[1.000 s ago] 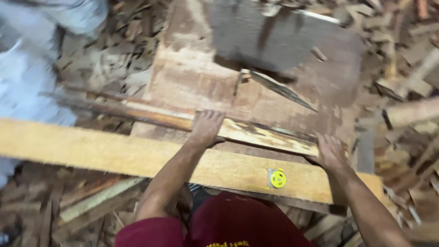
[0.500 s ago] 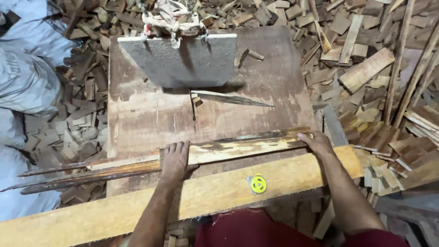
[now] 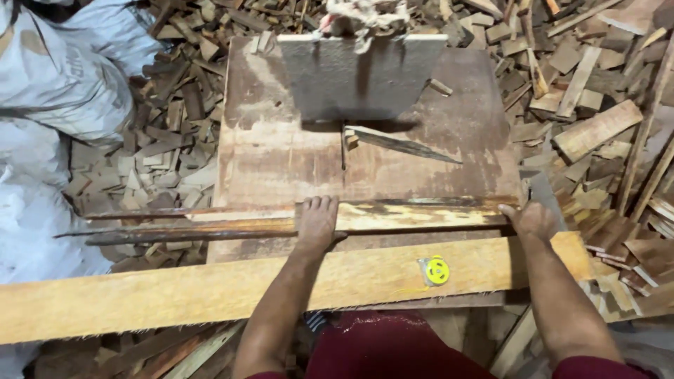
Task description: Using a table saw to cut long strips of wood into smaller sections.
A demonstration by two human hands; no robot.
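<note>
Two hands, left hand, right hand, one strip, one plank

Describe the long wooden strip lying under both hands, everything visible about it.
The long wooden strip is a thin, rough slat, pale with dark stained patches and an uneven edge. It lies flat and crosswise on the worn brown saw table, near its front edge, its left end tapering dark and overhanging the table above scrap wood. The left hand presses palm-down on its middle; the right hand holds its right end. A broad pale plank lies parallel, nearer the person.
</note>
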